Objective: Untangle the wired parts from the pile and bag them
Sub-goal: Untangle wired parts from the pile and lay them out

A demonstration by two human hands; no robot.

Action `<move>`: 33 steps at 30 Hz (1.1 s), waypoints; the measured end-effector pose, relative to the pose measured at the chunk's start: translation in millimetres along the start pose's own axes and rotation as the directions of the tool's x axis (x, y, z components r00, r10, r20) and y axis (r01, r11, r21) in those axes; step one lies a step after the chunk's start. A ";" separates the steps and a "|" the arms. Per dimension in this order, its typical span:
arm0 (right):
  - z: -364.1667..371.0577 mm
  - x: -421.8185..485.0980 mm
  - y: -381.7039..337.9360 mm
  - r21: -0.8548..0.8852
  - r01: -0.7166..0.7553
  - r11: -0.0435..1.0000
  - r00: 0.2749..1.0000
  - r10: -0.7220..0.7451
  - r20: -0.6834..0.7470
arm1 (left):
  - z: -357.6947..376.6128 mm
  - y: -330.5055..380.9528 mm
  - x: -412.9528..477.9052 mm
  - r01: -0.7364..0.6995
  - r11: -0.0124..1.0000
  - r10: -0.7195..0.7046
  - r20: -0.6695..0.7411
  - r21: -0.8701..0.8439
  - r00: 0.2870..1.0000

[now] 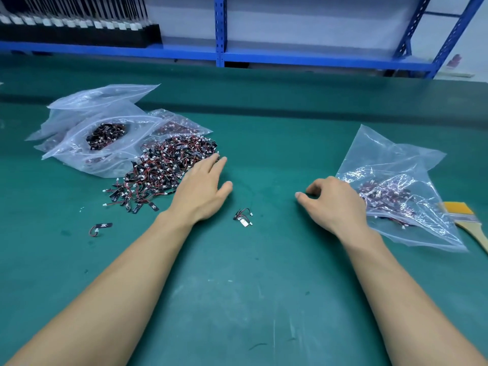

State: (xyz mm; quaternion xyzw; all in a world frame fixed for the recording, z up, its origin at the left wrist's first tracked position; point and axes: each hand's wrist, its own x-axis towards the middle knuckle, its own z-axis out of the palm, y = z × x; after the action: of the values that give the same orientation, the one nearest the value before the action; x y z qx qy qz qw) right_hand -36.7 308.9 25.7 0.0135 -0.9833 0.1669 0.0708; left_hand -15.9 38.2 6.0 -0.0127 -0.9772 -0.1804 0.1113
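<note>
A pile of small black parts with red and black wires lies on the green mat left of centre. My left hand reaches to the pile's right edge, fingers straight and touching the parts. My right hand hovers low over the mat with fingers loosely curled, holding nothing, its knuckles against a clear plastic bag that holds several wired parts. Two untangled parts lie on the mat between my hands. One more loose part lies at the lower left.
Several clear bags, some with parts inside, lie behind the pile at the left. A yellow-bristled brush rests at the right edge. A blue shelf frame stands behind the green mat.
</note>
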 end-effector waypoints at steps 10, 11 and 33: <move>3.6 2.4 2.6 0.013 0.013 1.000 1.000 -0.013 -0.002 | 3.2 8.5 -6.9 -0.196 0.981 0.194 0.137 0.004 0.972; 3.7 2.6 3.2 0.015 0.014 1.000 1.000 -0.014 -0.003 | 1.7 14.2 -10.1 -0.247 0.968 0.250 0.130 -0.037 0.959; 13.4 -14.8 -18.3 0.264 0.600 0.755 0.771 -0.634 0.057 | -17.2 14.7 -25.2 -0.260 0.916 0.319 0.163 -0.304 0.933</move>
State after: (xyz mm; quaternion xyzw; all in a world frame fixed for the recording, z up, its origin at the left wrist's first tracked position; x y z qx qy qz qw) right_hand -23.0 287.2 17.0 0.3577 -0.8996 0.2455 0.0491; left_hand 13.2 46.2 21.1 -0.1926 -0.9355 -0.2947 0.0304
